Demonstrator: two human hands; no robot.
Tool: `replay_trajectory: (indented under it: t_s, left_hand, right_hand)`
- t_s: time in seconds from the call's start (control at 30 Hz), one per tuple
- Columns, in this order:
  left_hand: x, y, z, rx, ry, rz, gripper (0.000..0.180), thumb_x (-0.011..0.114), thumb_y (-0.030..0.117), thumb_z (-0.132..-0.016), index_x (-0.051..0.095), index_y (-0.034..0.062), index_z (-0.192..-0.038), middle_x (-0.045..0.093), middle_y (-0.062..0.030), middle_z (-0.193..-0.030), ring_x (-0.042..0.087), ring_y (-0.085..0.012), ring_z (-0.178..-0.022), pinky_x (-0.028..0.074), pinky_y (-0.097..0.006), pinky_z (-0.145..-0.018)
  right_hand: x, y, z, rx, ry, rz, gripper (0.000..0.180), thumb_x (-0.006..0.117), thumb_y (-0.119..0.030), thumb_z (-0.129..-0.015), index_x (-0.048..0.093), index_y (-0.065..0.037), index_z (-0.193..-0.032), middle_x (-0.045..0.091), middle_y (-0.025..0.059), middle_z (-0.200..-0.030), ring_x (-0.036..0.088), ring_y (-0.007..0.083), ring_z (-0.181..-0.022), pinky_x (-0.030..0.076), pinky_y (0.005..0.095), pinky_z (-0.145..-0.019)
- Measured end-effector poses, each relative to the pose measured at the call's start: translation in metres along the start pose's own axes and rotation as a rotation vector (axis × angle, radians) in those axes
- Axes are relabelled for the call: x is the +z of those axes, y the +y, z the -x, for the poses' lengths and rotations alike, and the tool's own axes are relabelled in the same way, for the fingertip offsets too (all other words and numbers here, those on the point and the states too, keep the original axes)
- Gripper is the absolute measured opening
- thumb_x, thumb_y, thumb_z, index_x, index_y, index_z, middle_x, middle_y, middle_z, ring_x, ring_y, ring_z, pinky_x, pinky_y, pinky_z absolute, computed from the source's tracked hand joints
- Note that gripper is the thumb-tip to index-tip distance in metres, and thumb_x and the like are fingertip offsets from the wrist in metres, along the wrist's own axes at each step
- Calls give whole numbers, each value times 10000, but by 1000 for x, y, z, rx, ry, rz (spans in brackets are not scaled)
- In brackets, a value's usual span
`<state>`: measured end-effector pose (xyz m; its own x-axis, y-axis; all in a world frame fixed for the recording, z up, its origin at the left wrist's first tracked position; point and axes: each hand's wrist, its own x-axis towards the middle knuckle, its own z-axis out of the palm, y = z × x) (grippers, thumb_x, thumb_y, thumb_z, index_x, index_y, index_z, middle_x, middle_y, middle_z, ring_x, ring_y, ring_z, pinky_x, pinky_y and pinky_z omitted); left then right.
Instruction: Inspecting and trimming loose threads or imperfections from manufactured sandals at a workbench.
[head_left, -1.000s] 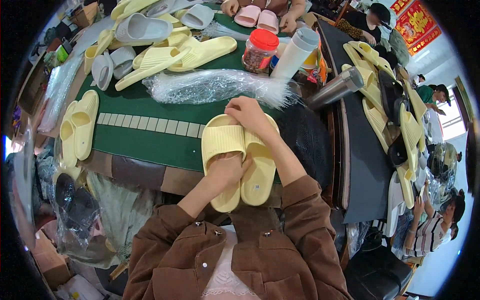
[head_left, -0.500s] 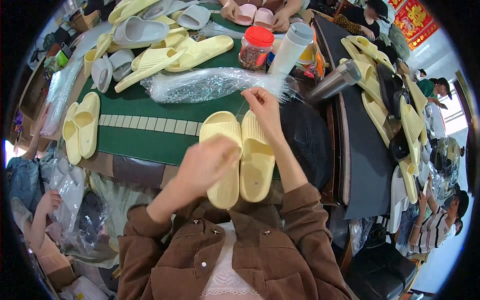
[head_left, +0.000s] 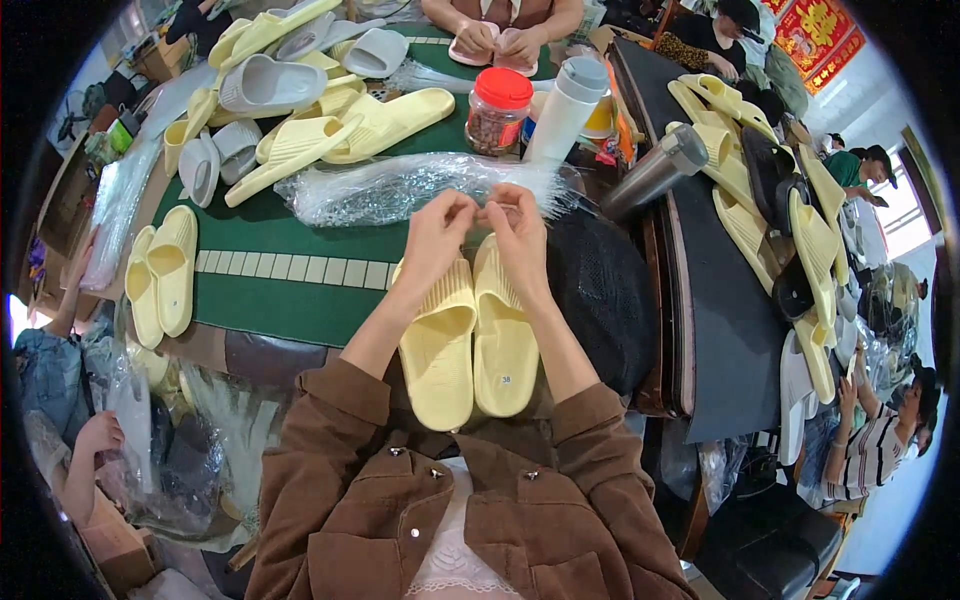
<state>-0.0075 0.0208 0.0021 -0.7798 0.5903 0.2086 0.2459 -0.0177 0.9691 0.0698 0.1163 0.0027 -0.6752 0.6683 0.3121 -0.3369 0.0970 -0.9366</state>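
Two pale yellow slide slippers lie side by side in front of me, toes pointing away: the left slipper point(head_left: 437, 360) and the right slipper point(head_left: 505, 365), which has a small label on its insole. Above their toe ends, my left hand point(head_left: 438, 238) and my right hand point(head_left: 517, 235) are close together, thumbs and fingertips pinched. Whatever they pinch is too thin or too hidden to make out. Just beyond my fingers lies a bundle of clear thin plastic strands point(head_left: 375, 190) in clear wrap.
Yellow and grey slippers point(head_left: 270, 85) are piled far left; another yellow pair point(head_left: 160, 275) lies left. Beyond the bundle stand a red-lidded jar point(head_left: 498, 110), a white bottle point(head_left: 567, 110) and a steel flask point(head_left: 655, 170). Across the table, a person's hands point(head_left: 497, 45) hold pink slippers.
My left hand has moved up from over the left slipper to meet my right hand. The person opposite has brought both hands together on the pink slippers.
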Motion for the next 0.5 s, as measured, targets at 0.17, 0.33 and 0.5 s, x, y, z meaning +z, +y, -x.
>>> replay_trajectory:
  t_s: [0.17, 0.33, 0.5]
  left_hand:
    - [-3, -6, -1, 43, 24, 19, 111, 567, 88, -879, 616, -8, -906, 578, -8, -713, 493, -54, -635, 403, -213, -574]
    - [-4, -1, 2, 118, 101, -20, 107, 586, 91, -872, 620, -7, -901, 583, -1, -716, 470, -50, -618, 396, -212, -563]
    - [-1, -5, 3, 156, 78, -26, 101, 597, 91, -863, 617, -4, -888, 573, -16, -691, 469, -60, -594, 399, -224, -546]
  right_hand:
    - [-9, 7, -3, 24, -55, 8, 139, 545, -75, -909, 607, 11, -1000, 609, 25, -892, 575, 90, -792, 466, 223, -715]
    - [-10, 7, -1, 79, -30, 122, 154, 552, -65, -891, 633, -8, -1008, 626, 17, -851, 565, 76, -731, 458, 215, -658]
    - [-9, 10, 0, 53, -89, 201, 159, 570, -65, -872, 655, -16, -997, 639, 23, -808, 570, 75, -679, 463, 225, -618]
